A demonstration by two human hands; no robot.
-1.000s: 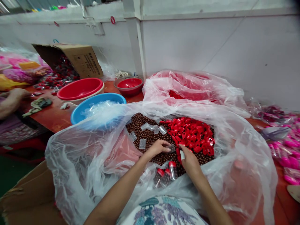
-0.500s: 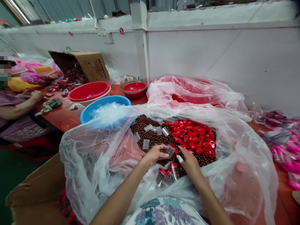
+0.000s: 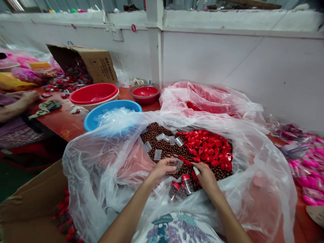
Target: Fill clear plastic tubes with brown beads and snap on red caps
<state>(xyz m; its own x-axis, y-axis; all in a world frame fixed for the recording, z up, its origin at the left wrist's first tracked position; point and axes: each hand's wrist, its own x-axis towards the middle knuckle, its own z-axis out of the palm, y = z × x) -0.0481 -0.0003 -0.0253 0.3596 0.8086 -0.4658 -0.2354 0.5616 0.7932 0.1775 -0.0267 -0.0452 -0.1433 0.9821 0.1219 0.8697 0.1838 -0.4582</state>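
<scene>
My left hand [image 3: 164, 169] pinches a clear plastic container [image 3: 178, 164] over a heap of small brown balls [image 3: 162, 136]. Close by on the right, my right hand [image 3: 203, 172], with a white covering on one finger, is closed around a red piece [image 3: 196, 176]. Several red caps [image 3: 210, 148] lie piled on the balls beyond my right hand. Loose clear containers [image 3: 157, 155] rest on the balls at the left. Just below my hands are a few filled containers with red lids [image 3: 187, 184]. Everything lies within a spread clear plastic bag [image 3: 101, 179].
Behind the bag stand a blue basin [image 3: 92, 118] of clear pieces, a red basin [image 3: 93, 93] and a small red bowl [image 3: 145, 95]. A tipped carton [image 3: 101, 65] is farther back. A person's arm [image 3: 15, 107] is at left; pink items [image 3: 310, 172] lie right.
The container in my left hand has moved slightly left, away from my right hand. My right hand now has a red piece at its fingers. The view has shifted a little.
</scene>
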